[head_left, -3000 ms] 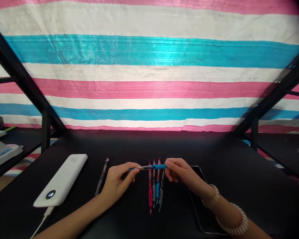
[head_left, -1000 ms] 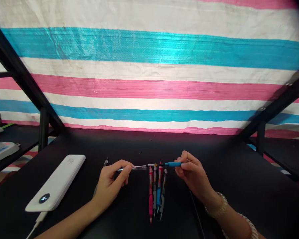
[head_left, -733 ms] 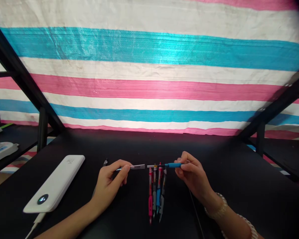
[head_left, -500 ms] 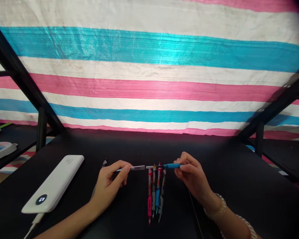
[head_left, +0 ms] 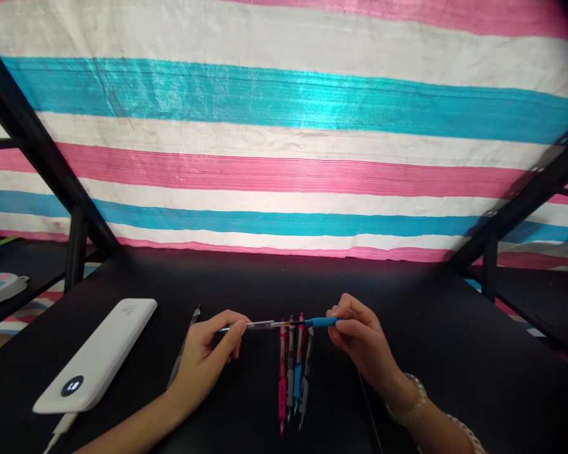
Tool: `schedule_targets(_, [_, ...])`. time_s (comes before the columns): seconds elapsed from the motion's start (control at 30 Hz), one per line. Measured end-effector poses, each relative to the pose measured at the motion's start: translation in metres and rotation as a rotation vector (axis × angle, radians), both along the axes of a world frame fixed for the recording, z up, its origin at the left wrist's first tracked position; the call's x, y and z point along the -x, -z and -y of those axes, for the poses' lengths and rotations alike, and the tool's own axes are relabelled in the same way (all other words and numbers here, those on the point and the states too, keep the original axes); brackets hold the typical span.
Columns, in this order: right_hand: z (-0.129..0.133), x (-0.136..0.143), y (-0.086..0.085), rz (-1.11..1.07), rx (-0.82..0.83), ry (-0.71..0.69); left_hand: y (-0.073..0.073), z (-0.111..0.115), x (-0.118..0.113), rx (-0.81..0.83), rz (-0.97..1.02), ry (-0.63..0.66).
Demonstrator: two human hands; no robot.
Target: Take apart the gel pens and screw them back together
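My left hand [head_left: 220,340] pinches a clear pen barrel [head_left: 260,325], holding it level above the table. From the right, my right hand [head_left: 360,328] pinches a blue pen grip [head_left: 320,322] with a thin refill [head_left: 291,324] sticking out to the left. The refill's free end sits at the barrel's open end and seems to enter it. Below the two parts lie several pens side by side: a pink pen [head_left: 282,394], a blue pen [head_left: 298,378] and grey pens [head_left: 303,394]. Another grey pen [head_left: 180,359] lies partly hidden behind my left hand.
A white power bank [head_left: 99,353] with a lit display and a plugged-in cable [head_left: 61,429] lies on the black table [head_left: 227,277] at left. Black frame bars [head_left: 52,145] slope up on both sides. A striped sheet [head_left: 284,170] hangs behind.
My hands have come slightly closer together. The gap between barrel and refill has closed, and less refill shows. The view has shifted a little.
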State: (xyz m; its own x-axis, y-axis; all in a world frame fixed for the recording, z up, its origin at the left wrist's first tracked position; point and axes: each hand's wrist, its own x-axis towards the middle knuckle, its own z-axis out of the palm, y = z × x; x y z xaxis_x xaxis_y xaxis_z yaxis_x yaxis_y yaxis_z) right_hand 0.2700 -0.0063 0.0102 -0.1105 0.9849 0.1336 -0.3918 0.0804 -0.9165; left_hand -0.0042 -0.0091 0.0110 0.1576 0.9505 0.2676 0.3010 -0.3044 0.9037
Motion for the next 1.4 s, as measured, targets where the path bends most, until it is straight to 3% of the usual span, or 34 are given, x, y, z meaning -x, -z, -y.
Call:
schedule_targets(0.2, [0.0072,0.0079,0.0016,0.472,-0.330,-0.027,-0.0012,0.0032,-0.0055,0.005,-0.037,0.058])
schedule_targets(0.33, [0.0056,0.0075,0.0052,0.535,-0.350,0.012,-0.0002,0.0043,-0.0090,-0.009,-0.065,0.073])
schedule_targets(0.47, [0.0046,0.0056,0.0046,0.740,-0.409,0.098,0.0002,0.0046,-0.0104,-0.040,-0.086,0.090])
schedule_targets(0.57, [0.0054,0.0052,0.0008,0.862,-0.490,0.070,-0.0009,0.0050,-0.0094,-0.047,-0.080,0.088])
schedule_targets(0.7, [0.0063,0.0056,-0.0008,0.860,-0.471,-0.006,-0.0014,0.0049,-0.0079,-0.030,-0.072,0.097])
schedule_targets(0.93, [0.0054,0.0066,0.0037,0.835,-0.464,0.100,-0.0014,0.0036,-0.0090,0.033,-0.029,0.062])
schedule_targets(1.4, [0.0054,0.0068,-0.0005,0.897,-0.476,0.038,0.0006,0.0034,-0.0095,0.025,-0.029,0.066])
